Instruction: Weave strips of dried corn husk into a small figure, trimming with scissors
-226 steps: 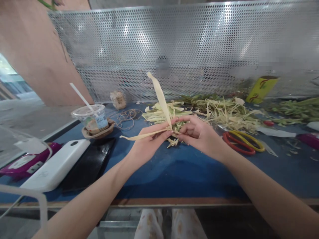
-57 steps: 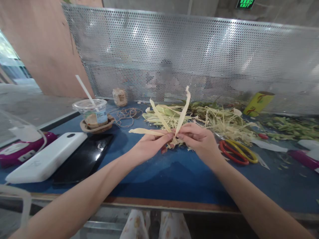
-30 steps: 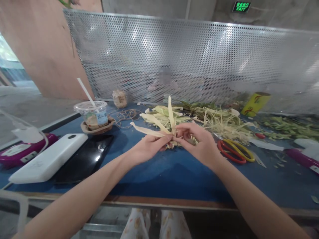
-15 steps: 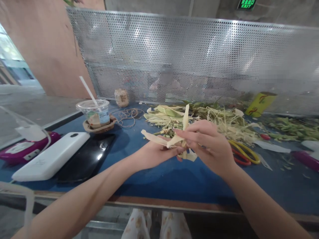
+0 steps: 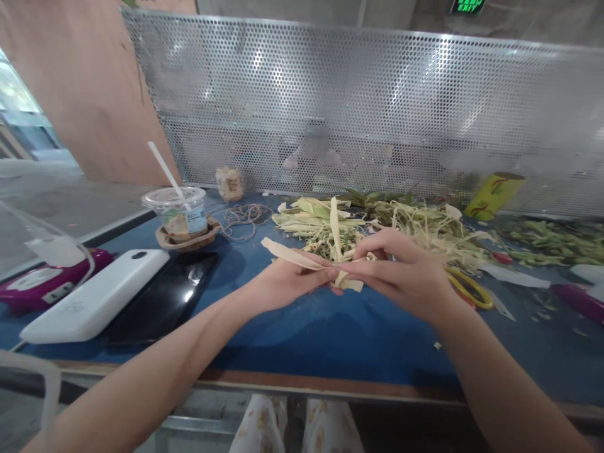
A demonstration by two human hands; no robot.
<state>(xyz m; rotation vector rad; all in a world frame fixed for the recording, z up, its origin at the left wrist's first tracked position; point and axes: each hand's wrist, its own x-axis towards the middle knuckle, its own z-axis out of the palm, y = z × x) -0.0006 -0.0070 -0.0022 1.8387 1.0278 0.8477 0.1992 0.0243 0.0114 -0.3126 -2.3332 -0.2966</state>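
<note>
Pale corn husk strips [image 5: 335, 229] cross between my two hands, above the blue table. My left hand [image 5: 295, 277] pinches them where they cross, with one strip jutting out to the left and another standing upright. The fingertips of my right hand [image 5: 401, 264] are pressed together on the husk at the same crossing, close to my left thumb. A short husk end hangs below the fingers. Part of the crossing is hidden by the fingertips. Behind the hands lies a heap of corn husks [image 5: 311, 217] with thin dried stems.
At left are a lidded cup [image 5: 182, 217] with a straw, a white power bank [image 5: 97, 296], a black phone [image 5: 160, 299] and a purple power strip [image 5: 56, 283]. Yellow-handled scissors [image 5: 472, 290] lie at right. A yellow tube [image 5: 493, 195] and perforated metal panel [image 5: 264, 94] stand behind.
My right hand has lowered slightly and its fingers have closed in nearer to my left thumb. The upright husk strip has shifted left, and the front strip has been turned toward the right hand.
</note>
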